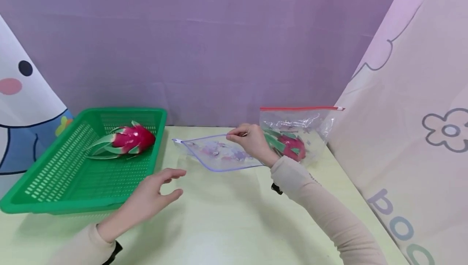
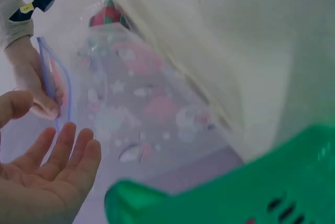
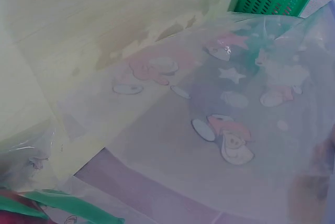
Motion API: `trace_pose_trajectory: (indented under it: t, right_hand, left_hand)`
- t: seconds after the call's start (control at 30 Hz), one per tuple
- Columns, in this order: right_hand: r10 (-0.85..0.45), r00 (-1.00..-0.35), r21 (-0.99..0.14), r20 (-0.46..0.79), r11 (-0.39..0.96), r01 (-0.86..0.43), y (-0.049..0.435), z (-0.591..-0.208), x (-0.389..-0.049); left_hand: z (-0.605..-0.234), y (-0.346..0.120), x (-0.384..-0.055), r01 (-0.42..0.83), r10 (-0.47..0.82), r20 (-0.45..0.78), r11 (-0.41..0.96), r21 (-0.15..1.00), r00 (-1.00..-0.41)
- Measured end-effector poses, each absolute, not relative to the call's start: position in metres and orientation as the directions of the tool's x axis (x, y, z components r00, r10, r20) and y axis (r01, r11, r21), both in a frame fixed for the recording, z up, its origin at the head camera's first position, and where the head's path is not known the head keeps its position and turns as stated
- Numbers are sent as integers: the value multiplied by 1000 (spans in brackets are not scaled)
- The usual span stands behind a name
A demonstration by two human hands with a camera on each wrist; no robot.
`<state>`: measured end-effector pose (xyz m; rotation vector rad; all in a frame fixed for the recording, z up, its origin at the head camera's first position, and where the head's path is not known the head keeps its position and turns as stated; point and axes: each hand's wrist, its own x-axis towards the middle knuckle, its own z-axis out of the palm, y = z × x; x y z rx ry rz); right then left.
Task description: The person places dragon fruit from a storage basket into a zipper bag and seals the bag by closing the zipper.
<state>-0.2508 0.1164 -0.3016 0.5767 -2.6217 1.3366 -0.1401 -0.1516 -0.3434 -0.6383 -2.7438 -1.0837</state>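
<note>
My right hand (image 1: 254,141) pinches the rim of a clear zip bag (image 1: 219,151) with a purple slider edge and printed cartoon figures. The bag's mouth gapes, its slider end pointing left. Between the basket and the bag, my left hand (image 1: 155,192) hovers with fingers spread and nothing in them; the left wrist view shows its fingers (image 2: 65,150) near the bag. One dragon fruit (image 1: 133,139) lies in the green basket (image 1: 84,206). Another dragon fruit (image 1: 292,147) sits inside a second zip bag (image 1: 314,125) with a red slider edge, behind my right wrist.
The green basket takes up the left side of the pale table (image 1: 219,224). A purple cloth backdrop (image 1: 219,54) rises behind the table, and a printed panel (image 1: 413,143) borders the right side.
</note>
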Motion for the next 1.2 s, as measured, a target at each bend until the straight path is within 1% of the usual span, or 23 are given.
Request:
trace_pose_trajectory:
  t: [0.13, 0.33, 0.43, 0.57, 0.63, 0.77, 1.03, 1.2]
  right_hand:
    - [-278, -908, -737, 313, 533, -416, 117, -301, -252]
    - [-271, -909, -735, 315, 536, -415, 119, -301, -253]
    - [-269, -910, -735, 314, 538, -413, 119, -300, -252]
    - [-266, -912, -735, 311, 541, -408, 119, -300, -253]
    - [-267, -912, -733, 311, 543, -409, 119, -300, -253]
    - [-266, -913, -726, 309, 555, -408, 119, -299, -253]
    - [-269, -910, -716, 315, 562, -414, 115, -297, -252]
    - [-276, -912, -710, 305, 572, -411, 114, -297, -250]
  left_hand:
    - [-332, -164, -138, 460, 343, 309, 719, 521, -887]
    - [-313, -191, -143, 465, 372, 293, 795, 391, -881]
    - [-301, -209, -154, 458, 387, 262, 828, 323, -884]
    - [-290, -235, -178, 421, 370, 226, 871, 251, -901]
    - [-287, -246, -191, 401, 351, 228, 886, 234, -908]
    - [-286, -266, -219, 366, 322, 207, 900, 236, -924]
    - [-298, -294, -260, 367, 360, 71, 910, 195, -930]
    - [-315, -307, -276, 331, 337, 5, 922, 201, -941]
